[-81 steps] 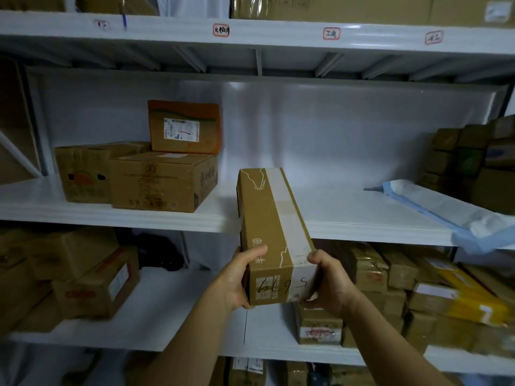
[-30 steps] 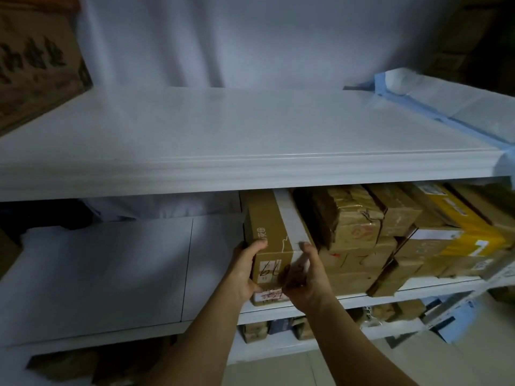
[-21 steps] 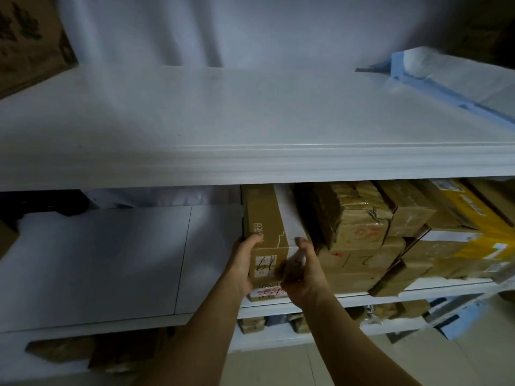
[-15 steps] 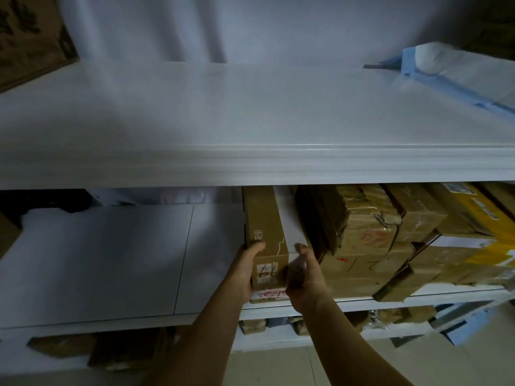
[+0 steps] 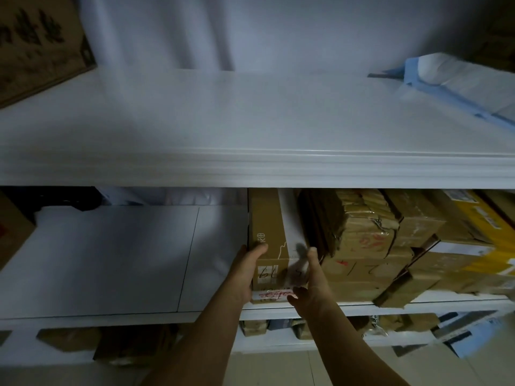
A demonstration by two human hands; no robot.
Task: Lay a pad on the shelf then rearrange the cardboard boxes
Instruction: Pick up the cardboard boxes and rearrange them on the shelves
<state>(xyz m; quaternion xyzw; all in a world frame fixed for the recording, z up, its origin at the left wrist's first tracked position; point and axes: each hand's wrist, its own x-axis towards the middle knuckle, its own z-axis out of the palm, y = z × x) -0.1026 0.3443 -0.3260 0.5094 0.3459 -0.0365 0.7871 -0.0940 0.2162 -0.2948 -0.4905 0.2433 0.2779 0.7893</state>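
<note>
A long brown cardboard box [image 5: 266,227] with white tape and handwritten digits lies lengthwise on the lower shelf [image 5: 348,305], on top of another box, against a stack of taped boxes [image 5: 362,246]. My left hand [image 5: 245,274] grips its near left corner. My right hand [image 5: 309,277] holds its near right edge, fingers on the tape. A white pad [image 5: 111,260] covers the lower shelf left of the box. A folded blue and white pad [image 5: 457,84] lies at the right on the upper shelf [image 5: 250,162].
A large printed cardboard box [image 5: 36,45] stands at the upper shelf's far left. Yellow and brown parcels [image 5: 473,232] crowd the lower shelf's right side. More boxes [image 5: 133,346] sit on the bottom shelf, near the tiled floor.
The box came down from in front of the upper shelf and slid onto the lower shelf beside the stack. Both hands have pushed it deeper and stay on its near end.
</note>
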